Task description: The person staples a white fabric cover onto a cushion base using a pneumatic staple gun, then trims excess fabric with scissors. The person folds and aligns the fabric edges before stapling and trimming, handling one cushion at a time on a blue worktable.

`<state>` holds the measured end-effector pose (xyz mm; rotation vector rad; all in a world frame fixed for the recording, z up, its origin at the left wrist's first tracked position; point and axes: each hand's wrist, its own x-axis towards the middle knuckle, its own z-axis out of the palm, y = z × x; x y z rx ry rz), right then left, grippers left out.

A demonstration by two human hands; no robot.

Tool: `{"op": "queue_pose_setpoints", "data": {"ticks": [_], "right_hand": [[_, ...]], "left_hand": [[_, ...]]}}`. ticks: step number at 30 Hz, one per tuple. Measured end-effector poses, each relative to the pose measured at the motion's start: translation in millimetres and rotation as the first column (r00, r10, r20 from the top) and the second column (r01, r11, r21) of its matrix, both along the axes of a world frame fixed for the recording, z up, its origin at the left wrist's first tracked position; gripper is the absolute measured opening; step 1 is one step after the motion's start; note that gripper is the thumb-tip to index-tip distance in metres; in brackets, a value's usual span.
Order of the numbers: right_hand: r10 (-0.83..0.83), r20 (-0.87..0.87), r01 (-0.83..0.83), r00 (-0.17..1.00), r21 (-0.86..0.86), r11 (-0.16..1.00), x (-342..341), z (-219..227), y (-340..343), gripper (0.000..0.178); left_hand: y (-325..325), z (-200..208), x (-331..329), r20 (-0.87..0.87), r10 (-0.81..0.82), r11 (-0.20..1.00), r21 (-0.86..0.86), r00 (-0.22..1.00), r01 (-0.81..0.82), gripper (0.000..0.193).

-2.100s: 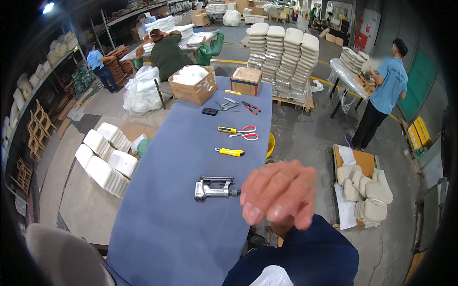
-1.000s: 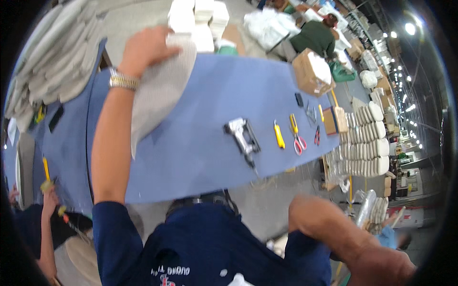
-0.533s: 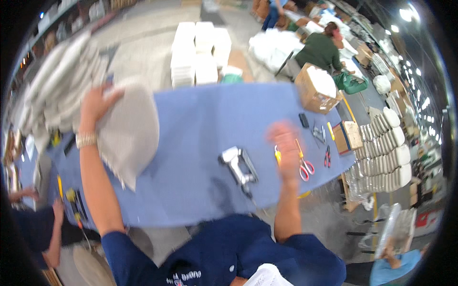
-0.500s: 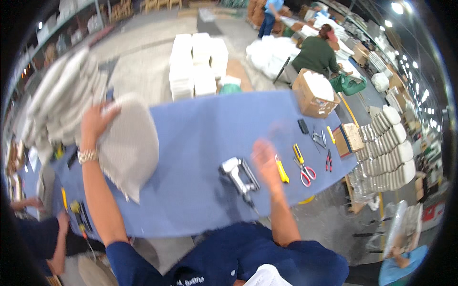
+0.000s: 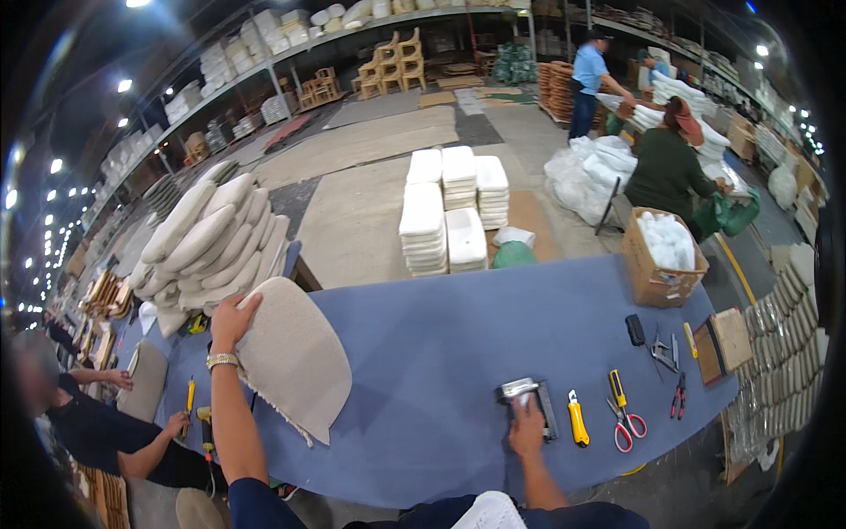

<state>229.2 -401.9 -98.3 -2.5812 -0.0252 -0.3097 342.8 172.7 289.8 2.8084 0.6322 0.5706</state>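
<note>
My left hand [image 5: 233,322] grips the upper left edge of a beige fabric-covered seat pad [image 5: 300,357], its thumb lying on the cloth. The pad rests on the blue-covered table, with frayed fabric along its lower edge. My right hand [image 5: 527,430] is at a silver and black staple gun [image 5: 520,390], its fingers closed over the tool's body; the palm side is hidden. Just right of the gun lie a yellow utility knife [image 5: 577,418], a yellow-handled screwdriver [image 5: 617,388] and scissors with red-and-white handles [image 5: 629,432].
Beige padded pieces [image 5: 216,238] are piled at the table's left end. A carton of white stuffing [image 5: 661,273], pliers [image 5: 678,396] and a wooden box [image 5: 723,344] occupy the right end. A co-worker [image 5: 106,423] works at the left. White cushion stacks [image 5: 423,220] stand beyond the table.
My right hand has come down onto the staple gun from beside it. My left hand stays on the seat pad. The view has tilted up, showing more of the hall.
</note>
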Motion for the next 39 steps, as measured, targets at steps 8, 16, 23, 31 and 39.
{"op": "queue_pose_setpoints", "data": {"ticks": [8, 16, 23, 31, 39], "right_hand": [[-0.189, -0.014, 0.190, 0.982, 0.010, 0.982, 3, 3, -68, 0.074], [-0.198, 0.055, 0.188, 0.979, 0.152, 0.970, 11, 0, -73, 0.052], [-0.001, 0.421, -0.163, 0.907, 0.353, 0.922, 123, 190, -42, 0.034], [0.522, 0.605, -0.763, 0.602, 0.244, 0.598, 127, 390, 145, 0.030], [0.701, 0.205, -0.714, 0.683, 0.392, 0.581, 150, 375, 202, 0.067]], "left_hand": [[-50, 0, -27, 0.052, 0.084, 0.994, 0.072, 0.995, -0.088, 0.066], [-148, 12, -100, -0.019, -0.127, 0.991, 0.033, 0.992, 0.127, 0.052], [-184, 64, -103, 0.122, -0.290, 0.956, -0.002, 0.949, 0.292, 0.051], [-270, 6, -83, 0.099, -0.338, 0.923, -0.158, 0.936, 0.351, 0.042], [-260, -5, -124, 0.549, -0.462, 0.645, -0.331, 0.697, 0.689, 0.033]]}}
